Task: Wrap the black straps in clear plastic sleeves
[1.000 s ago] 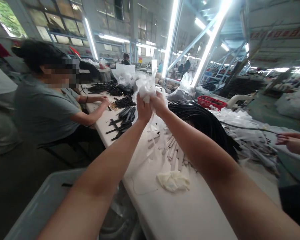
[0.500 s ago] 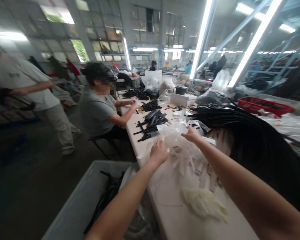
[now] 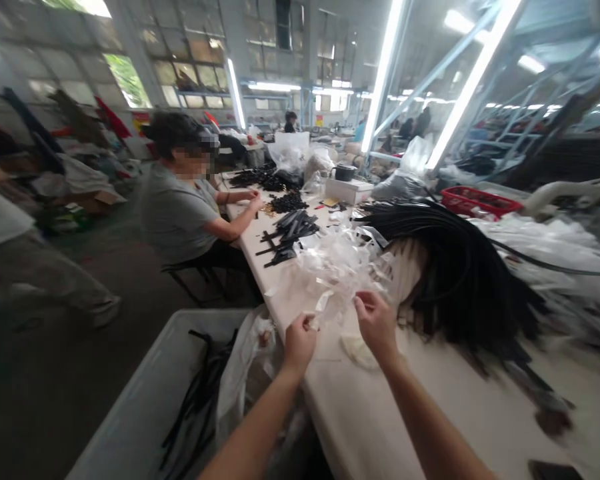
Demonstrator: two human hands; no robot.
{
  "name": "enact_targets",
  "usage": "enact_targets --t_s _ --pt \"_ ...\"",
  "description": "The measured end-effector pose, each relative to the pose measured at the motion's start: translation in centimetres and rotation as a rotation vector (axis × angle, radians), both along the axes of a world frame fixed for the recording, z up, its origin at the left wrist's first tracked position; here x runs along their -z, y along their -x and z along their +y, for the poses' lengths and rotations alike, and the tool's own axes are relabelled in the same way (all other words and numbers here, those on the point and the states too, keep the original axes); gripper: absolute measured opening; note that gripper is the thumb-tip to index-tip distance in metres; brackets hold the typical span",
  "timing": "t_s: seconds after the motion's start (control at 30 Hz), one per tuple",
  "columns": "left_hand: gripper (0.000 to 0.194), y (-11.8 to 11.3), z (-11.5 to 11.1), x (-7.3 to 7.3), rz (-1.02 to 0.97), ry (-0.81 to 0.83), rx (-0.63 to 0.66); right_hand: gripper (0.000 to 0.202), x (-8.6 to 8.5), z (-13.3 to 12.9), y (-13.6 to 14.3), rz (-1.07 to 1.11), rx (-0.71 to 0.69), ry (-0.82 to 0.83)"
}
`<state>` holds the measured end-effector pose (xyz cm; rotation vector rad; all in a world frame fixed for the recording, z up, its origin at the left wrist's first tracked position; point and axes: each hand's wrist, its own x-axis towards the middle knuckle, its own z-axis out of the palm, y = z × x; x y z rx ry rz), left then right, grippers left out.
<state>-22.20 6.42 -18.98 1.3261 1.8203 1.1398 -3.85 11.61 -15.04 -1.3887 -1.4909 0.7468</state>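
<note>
At the blurred plastic film, the left hand and right hand are narrowly curled, any grip cannot be told, and a cream cloth is partly covered.

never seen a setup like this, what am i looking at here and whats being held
There's no robot: these are a person's bare hands, all seen from one head-worn camera looking forward and down. On the table lie a heap of clear-white plastic, short black strips and a big bundle of long black strips. The left hand and right hand are at the heap's near edge; blur hides what their fingers hold. A co-worker sits at the table's left side.
</note>
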Motion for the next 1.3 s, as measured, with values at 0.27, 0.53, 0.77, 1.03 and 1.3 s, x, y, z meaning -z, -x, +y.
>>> enact_targets --t_s 0.27,0.53,0.77,1.03,1.3 --pt "0.012 -11.6 -9.2 1.8 -0.281 0.123 0.319 0.055 5.6 -10.8 -3.5 0.949 -0.098 0.629" --pt "0.031 -14.1 -12.4 2.3 -0.772 0.354 0.225 0.055 6.0 -16.7 -7.9 0.696 -0.09 0.587" --pt "0.021 -17.4 -7.7 -0.3 -0.871 0.44 0.161 0.059 5.5 -25.6 -10.3 0.703 -0.219 0.66" --pt "0.009 -17.5 -4.2 0.7 -0.942 0.337 -0.043 0.055 4.9 -36.2 -15.4 0.653 -0.28 0.75" --pt "0.012 -13.8 -2.1 -2.3 -0.949 0.075 -0.05 0.043 6.5 -41.3 -24.2 0.727 -0.256 0.869"
